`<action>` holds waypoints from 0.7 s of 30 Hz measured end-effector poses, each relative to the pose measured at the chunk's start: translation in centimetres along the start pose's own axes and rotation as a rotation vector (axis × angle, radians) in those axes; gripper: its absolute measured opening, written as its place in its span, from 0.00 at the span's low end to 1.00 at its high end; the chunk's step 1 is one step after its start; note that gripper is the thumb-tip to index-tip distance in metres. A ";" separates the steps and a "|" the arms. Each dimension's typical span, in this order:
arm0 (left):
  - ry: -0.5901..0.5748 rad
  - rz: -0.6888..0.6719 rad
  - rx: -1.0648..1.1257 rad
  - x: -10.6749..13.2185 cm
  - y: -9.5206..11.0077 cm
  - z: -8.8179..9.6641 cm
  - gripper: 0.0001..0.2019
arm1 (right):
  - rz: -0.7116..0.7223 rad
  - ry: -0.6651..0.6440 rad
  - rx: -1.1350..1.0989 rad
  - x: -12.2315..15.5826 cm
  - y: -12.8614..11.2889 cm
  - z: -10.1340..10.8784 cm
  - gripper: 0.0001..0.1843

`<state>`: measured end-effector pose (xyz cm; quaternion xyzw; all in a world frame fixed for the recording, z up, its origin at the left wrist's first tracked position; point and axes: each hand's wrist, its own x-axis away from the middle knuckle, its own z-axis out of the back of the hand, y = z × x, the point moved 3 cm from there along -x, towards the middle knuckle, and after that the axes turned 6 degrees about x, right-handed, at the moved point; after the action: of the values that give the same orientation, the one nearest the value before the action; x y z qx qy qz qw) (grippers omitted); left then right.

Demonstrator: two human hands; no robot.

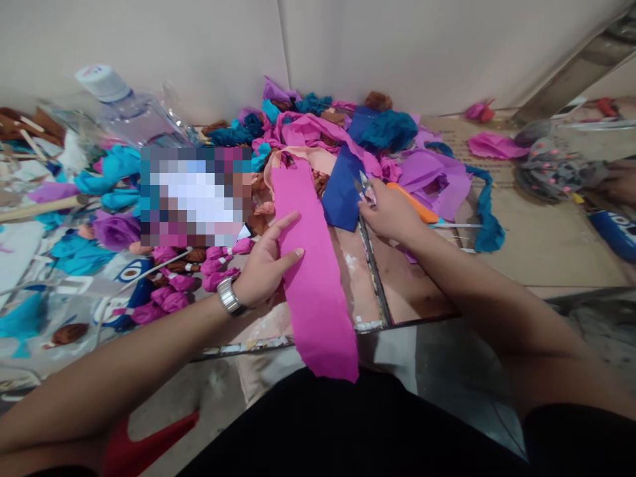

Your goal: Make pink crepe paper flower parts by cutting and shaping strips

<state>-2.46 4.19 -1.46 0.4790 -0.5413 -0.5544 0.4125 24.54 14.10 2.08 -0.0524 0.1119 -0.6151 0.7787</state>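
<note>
A long pink strip of crepe paper (313, 278) lies across the table and hangs over its near edge. My left hand (265, 265), with a metal watch on the wrist, rests on the strip's left side, thumb and fingers spread flat on it. My right hand (390, 213) is closed around scissors (364, 187); their metal tips poke out above my fingers, next to a dark blue paper piece (342, 192). An orange handle (412, 202) sticks out just right of that hand.
A heap of purple, teal, blue and pink crepe paper (348, 132) fills the back of the table. Small pink and brown paper buds (183, 278) lie at the left, beside a clear plastic bottle (129, 109). Wall (397, 46) behind; grey spotted cloth (551, 165) at right.
</note>
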 end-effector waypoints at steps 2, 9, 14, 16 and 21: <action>0.004 0.000 -0.008 -0.1 0.2 -0.1 0.38 | -0.005 -0.024 0.029 -0.3 0.5 -0.2 0.25; 0.053 0.085 -0.063 -0.1 0.3 0.0 0.41 | -0.015 -0.071 0.127 -0.6 0.8 0.1 0.24; 0.024 0.075 -0.042 -0.2 -0.2 0.2 0.43 | 0.071 0.006 0.127 0.0 -1.0 1.3 0.27; -0.010 0.049 -0.047 -0.2 -0.2 0.2 0.44 | 0.146 -0.038 0.038 0.0 -2.6 1.4 0.25; -0.050 -0.017 -0.116 0.0 0.0 0.3 0.44 | 0.106 -0.184 -0.248 -1.7 -5.9 0.2 0.21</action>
<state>-2.71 4.26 -1.51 0.4449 -0.5142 -0.6002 0.4212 18.60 14.34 3.74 -0.1983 0.1177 -0.5471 0.8046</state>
